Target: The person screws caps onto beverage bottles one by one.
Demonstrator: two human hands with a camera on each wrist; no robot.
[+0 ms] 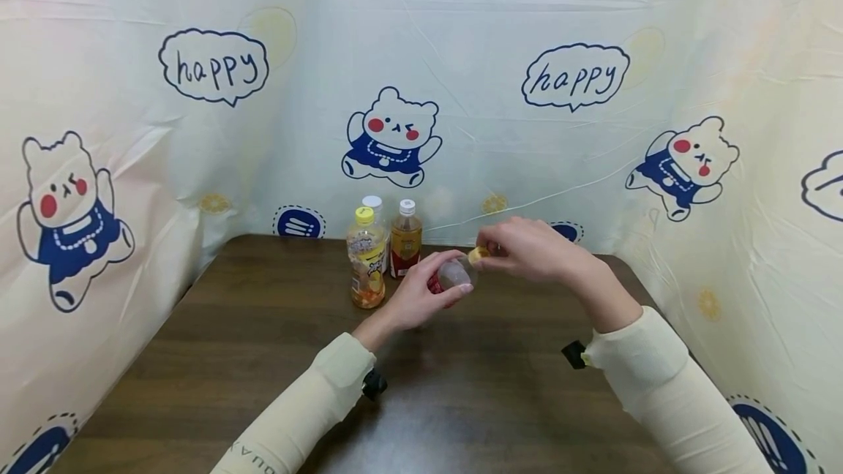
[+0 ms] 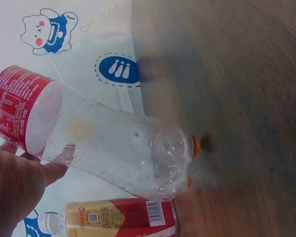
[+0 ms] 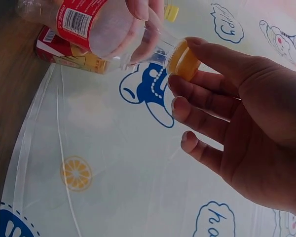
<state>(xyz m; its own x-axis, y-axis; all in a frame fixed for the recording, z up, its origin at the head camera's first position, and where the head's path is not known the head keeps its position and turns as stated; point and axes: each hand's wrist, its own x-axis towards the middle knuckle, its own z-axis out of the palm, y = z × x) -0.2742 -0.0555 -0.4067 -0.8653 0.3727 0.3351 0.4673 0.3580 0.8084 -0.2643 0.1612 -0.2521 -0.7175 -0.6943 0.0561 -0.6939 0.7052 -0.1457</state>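
My left hand (image 1: 421, 291) grips a clear plastic bottle (image 2: 123, 143) with a red label (image 2: 19, 106). The bottle lies tilted in the air, its base toward the table side in the left wrist view, and only droplets show inside. At its neck sits an orange-yellow cap (image 3: 184, 61). My right hand (image 3: 256, 113) pinches this cap between thumb and forefinger, with the other fingers loosely bent beside it. In the head view the right hand (image 1: 527, 249) is to the right of the left hand, and the cap (image 1: 477, 254) shows between them.
Behind and left of my hands stand a yellow-capped bottle (image 1: 367, 262), a white-capped bottle with amber and red colouring (image 1: 405, 243), and another white-capped bottle (image 1: 372, 203) partly hidden. The dark wooden table (image 1: 263, 357) ends at a printed cloth (image 1: 474, 130) on the back and sides.
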